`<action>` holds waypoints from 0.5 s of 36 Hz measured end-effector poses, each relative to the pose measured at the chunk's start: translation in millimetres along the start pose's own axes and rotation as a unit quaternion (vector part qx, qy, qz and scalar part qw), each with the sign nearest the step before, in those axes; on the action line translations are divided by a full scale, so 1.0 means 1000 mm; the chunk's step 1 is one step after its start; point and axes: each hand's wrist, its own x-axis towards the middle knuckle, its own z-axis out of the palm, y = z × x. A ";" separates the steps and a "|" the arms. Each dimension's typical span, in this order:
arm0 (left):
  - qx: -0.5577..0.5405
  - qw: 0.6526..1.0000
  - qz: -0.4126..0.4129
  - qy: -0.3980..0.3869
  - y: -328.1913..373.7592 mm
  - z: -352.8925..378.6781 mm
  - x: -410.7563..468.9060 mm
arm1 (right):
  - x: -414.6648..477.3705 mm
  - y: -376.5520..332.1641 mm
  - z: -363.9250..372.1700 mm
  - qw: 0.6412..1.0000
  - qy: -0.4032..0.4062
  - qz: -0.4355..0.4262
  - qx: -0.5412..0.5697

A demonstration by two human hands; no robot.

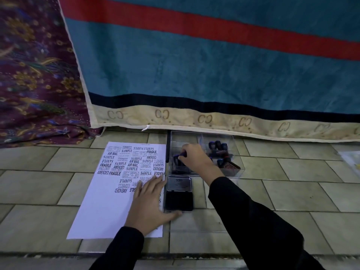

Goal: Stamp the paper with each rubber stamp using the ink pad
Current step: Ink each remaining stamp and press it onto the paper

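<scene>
A white paper (pixel 101 207) lies on the tiled floor, its upper half covered with dark stamped words. My left hand (pixel 149 203) rests flat on the paper's right edge, fingers spread, thumb touching the open ink pad (pixel 179 200). Behind the pad stands a clear plastic box (pixel 236 173). My right hand (pixel 196 157) reaches into its left compartment, fingers closed on the handle of a dark blue rubber stamp (pixel 178 160). Several more stamps (pixel 218 147) sit in the box's right compartments.
A teal blanket with a red stripe and beige border (pixel 194 75) hangs close behind the box. A patterned purple cloth (pixel 35 75) lies at the left. A clear plastic item (pixel 351 158) shows at the right edge. Tiled floor surrounds the paper.
</scene>
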 end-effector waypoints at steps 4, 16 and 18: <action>-0.014 1.000 -0.001 0.014 -0.001 0.002 0.000 | -0.006 0.000 -0.006 0.999 0.014 0.003 0.042; -0.012 1.000 0.002 0.021 -0.002 0.004 0.000 | -0.049 0.001 -0.030 0.980 0.111 -0.015 0.162; -0.012 1.000 0.001 0.025 -0.003 0.004 0.000 | -0.061 -0.001 -0.032 0.977 0.120 -0.017 0.177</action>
